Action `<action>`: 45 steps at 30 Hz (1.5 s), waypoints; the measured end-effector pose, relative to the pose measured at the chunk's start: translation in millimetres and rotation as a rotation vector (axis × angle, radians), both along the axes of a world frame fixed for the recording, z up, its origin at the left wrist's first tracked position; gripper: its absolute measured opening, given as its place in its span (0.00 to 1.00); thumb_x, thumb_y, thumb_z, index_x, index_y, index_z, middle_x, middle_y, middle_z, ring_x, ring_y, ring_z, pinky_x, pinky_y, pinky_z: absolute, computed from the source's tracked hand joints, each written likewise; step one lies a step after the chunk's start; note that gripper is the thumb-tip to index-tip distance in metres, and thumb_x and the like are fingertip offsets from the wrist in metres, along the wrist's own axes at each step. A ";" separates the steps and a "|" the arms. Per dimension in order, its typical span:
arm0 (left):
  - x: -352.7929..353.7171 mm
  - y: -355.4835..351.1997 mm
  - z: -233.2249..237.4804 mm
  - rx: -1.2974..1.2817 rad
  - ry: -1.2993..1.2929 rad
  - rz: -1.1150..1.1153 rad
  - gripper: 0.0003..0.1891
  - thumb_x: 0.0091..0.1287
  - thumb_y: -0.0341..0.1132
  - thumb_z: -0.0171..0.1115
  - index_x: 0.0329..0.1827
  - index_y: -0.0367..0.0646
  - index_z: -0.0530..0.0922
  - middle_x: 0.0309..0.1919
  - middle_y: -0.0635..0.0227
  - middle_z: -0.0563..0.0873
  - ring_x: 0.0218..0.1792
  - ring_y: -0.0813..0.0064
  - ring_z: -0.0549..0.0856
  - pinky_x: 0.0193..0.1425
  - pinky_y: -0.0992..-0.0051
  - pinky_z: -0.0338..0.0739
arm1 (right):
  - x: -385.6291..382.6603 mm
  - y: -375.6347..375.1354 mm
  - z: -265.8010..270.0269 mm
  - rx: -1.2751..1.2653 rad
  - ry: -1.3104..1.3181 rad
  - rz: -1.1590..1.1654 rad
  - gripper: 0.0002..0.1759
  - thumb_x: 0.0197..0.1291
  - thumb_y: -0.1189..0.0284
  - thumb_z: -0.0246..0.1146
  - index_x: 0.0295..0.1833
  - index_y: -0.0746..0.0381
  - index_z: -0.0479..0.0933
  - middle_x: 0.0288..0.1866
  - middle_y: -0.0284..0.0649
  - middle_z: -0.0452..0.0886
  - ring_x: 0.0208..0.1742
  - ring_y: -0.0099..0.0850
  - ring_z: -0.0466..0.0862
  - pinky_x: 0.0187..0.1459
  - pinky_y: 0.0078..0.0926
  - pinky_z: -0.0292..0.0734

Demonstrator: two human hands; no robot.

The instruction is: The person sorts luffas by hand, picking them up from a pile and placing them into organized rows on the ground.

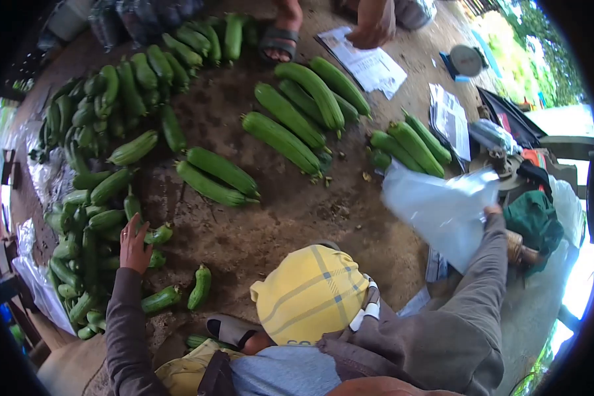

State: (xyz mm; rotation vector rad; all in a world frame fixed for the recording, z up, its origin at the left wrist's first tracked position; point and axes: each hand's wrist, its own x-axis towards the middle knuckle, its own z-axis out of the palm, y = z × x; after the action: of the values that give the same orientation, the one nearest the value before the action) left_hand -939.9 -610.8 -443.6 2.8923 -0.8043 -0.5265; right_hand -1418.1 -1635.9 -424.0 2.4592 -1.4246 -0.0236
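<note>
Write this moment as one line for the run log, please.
left hand: at green gourds | right hand: holding plastic bag | co-worker's hand: near papers

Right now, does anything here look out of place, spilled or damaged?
The paper by the sandalled foot has a ragged edge, so it looks torn. One small green gourd lies on the ground just off the heap at the left, perhaps a stray. No spill shows.

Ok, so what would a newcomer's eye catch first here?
Probably the long heap of green gourds curving down the left side, with the left hand at its edge. Next, the bright plastic bag at right, held by the right hand, and the yellow plaid fabric at bottom centre.
</note>
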 end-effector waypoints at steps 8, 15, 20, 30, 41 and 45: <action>-8.3 25.4 17.2 -0.013 -0.089 0.030 0.29 0.51 0.32 0.64 0.60 0.47 0.72 0.67 0.58 0.62 0.66 0.57 0.65 0.69 0.59 0.60 | 258.3 -17.8 64.4 0.083 0.015 0.250 0.26 0.47 0.64 0.64 0.53 0.63 0.75 0.54 0.50 0.77 0.59 0.44 0.74 0.60 0.36 0.68; -31.5 85.5 34.7 0.298 -0.108 0.197 0.28 0.52 0.35 0.64 0.59 0.47 0.72 0.65 0.61 0.65 0.68 0.60 0.61 0.70 0.55 0.56 | 431.9 35.5 -45.5 0.169 0.115 0.611 0.29 0.44 0.69 0.67 0.55 0.62 0.72 0.58 0.49 0.74 0.62 0.46 0.71 0.63 0.37 0.64; -32.8 131.8 57.6 0.505 -0.250 0.617 0.34 0.58 0.41 0.62 0.68 0.48 0.61 0.69 0.60 0.58 0.70 0.60 0.56 0.72 0.55 0.51 | 451.2 187.1 -139.4 0.575 0.054 1.167 0.30 0.41 0.74 0.70 0.56 0.61 0.72 0.60 0.48 0.72 0.63 0.47 0.69 0.65 0.38 0.62; 17.8 239.0 19.6 0.081 -0.295 1.610 0.46 0.51 0.50 0.68 0.69 0.40 0.54 0.62 0.51 0.69 0.60 0.54 0.73 0.65 0.66 0.67 | 402.7 457.6 -15.0 0.898 0.100 1.397 0.29 0.38 0.77 0.68 0.52 0.63 0.74 0.59 0.50 0.72 0.61 0.48 0.71 0.62 0.38 0.65; 18.2 131.9 91.6 -1.704 0.309 1.305 0.16 0.66 0.36 0.54 0.54 0.42 0.72 0.45 0.67 0.81 0.47 0.79 0.77 0.49 0.72 0.74 | 585.4 779.4 117.8 1.659 0.333 1.335 0.27 0.62 0.55 0.58 0.62 0.60 0.70 0.54 0.38 0.77 0.53 0.28 0.76 0.53 0.26 0.71; 22.5 41.3 120.9 -1.780 0.600 1.053 0.20 0.64 0.38 0.56 0.60 0.45 0.70 0.56 0.69 0.76 0.54 0.78 0.74 0.56 0.73 0.70 | 580.2 871.0 102.1 2.123 0.231 0.811 0.34 0.57 0.48 0.60 0.65 0.56 0.66 0.62 0.42 0.70 0.66 0.35 0.66 0.56 0.49 0.68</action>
State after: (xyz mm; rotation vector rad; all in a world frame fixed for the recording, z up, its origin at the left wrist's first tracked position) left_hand -917.4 -569.5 -322.7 1.0245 0.3557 -0.2156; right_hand -837.8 -764.9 -321.9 3.6198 0.5142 -2.5566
